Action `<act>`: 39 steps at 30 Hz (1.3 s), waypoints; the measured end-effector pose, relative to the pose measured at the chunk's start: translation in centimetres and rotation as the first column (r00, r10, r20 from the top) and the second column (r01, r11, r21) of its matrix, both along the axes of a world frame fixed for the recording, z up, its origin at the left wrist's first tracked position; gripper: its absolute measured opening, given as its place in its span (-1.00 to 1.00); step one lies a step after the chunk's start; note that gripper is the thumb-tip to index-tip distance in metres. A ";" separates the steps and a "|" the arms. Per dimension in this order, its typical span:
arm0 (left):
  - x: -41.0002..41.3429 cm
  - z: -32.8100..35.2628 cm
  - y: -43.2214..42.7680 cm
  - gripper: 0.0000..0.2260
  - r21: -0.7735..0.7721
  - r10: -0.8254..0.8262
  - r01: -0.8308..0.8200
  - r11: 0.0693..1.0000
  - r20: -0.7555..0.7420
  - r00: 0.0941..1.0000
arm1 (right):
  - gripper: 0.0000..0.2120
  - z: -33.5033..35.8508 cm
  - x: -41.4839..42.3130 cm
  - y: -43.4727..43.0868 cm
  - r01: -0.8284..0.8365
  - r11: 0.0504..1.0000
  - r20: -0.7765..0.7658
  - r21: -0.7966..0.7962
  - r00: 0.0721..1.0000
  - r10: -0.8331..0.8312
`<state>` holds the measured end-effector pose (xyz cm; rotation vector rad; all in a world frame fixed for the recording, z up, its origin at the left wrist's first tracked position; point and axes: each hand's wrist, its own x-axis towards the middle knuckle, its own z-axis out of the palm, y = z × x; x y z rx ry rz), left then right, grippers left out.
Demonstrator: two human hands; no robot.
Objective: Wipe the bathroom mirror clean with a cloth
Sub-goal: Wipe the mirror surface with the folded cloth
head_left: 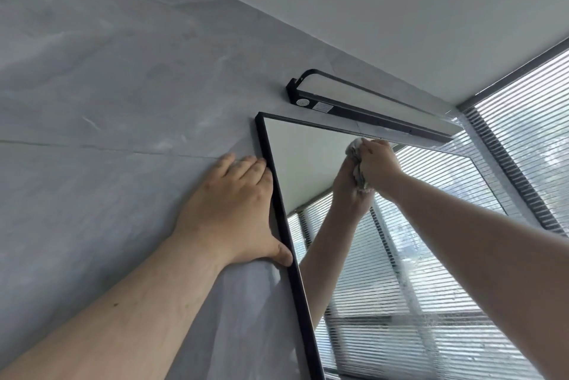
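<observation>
The right hand (377,164) grips a soft, perhaps damp cloth (353,148), bunched, against the mirror (308,161) near its top edge; the left hand (237,210) rests flat just beside it.

The left hand (234,210) lies flat, fingers (246,165) straight; the right hand (377,165) is raised, fingers curled tight.

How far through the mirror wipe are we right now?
Done: the mirror looks clear at its upper left. In hand: the right hand presses the bunched cloth to the glass under the top edge, while the left hand braces flat on the wall beside the frame. Left: cloudy streaks run down the lower right glass.
</observation>
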<state>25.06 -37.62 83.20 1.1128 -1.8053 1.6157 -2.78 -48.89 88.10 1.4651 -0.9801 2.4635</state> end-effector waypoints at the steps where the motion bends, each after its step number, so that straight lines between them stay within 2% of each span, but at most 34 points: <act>1: 0.0 0.0 0.0 0.26 0.000 0.002 -0.002 1.000 0.000 1.000 | -0.71 0.0 -0.9 0.1 -0.016 0.999 -0.017 0.044 1.000 0.017; 5: -0.1 0.0 0.2 0.26 0.012 -0.010 0.010 1.000 -0.006 1.000 | -0.75 0.1 0.1 0.9 0.053 0.994 -0.109 0.097 0.993 -0.042; 8: -0.1 0.0 0.3 0.27 0.012 -0.016 0.016 1.000 -0.001 1.000 | -0.74 -0.2 3.5 3.1 0.052 0.998 -0.228 0.022 0.973 -0.045; 13: -0.1 0.0 0.3 0.27 0.005 -0.021 0.021 1.000 0.006 1.000 | -0.69 0.5 10.0 7.7 0.016 0.999 -0.466 -0.046 0.884 -0.035; 17: -0.1 0.0 0.3 0.27 -0.011 -0.020 0.020 1.000 0.009 1.000 | -0.77 1.1 12.3 8.5 -0.154 0.985 -0.371 -0.082 0.922 0.113; 22: 0.0 -0.2 0.5 0.26 -0.012 -0.023 0.023 1.000 0.008 1.000 | -0.80 -1.7 11.7 8.8 -0.182 0.978 -0.393 -0.101 0.910 0.129; 26: 0.0 -0.3 0.6 0.25 0.027 -0.035 0.036 0.999 -0.007 0.999 | -0.83 -8.0 10.9 8.7 -0.127 0.991 -0.437 -0.035 0.894 0.099; 29: 0.0 -0.3 0.7 0.23 0.054 -0.034 0.034 0.998 -0.008 0.999 | -0.86 -14.0 10.5 8.4 -0.184 0.983 -0.404 0.014 0.898 0.174; 33: 0.1 -0.3 0.8 0.24 0.042 -0.017 0.017 0.999 0.000 1.000 | -0.68 -20.0 10.6 8.2 -0.101 0.995 -0.485 -0.013 0.871 0.082; 36: 0.1 -0.3 0.8 0.24 0.037 -0.021 0.021 0.999 0.004 1.000 | -0.62 -20.1 11.1 8.1 -0.089 0.994 -0.489 -0.064 0.871 0.046; 39: 0.1 -0.3 0.7 0.25 0.036 -0.034 0.034 0.999 -0.005 0.999 | -0.73 -16.8 12.0 8.3 -0.080 0.993 -0.420 -0.084 0.907 0.037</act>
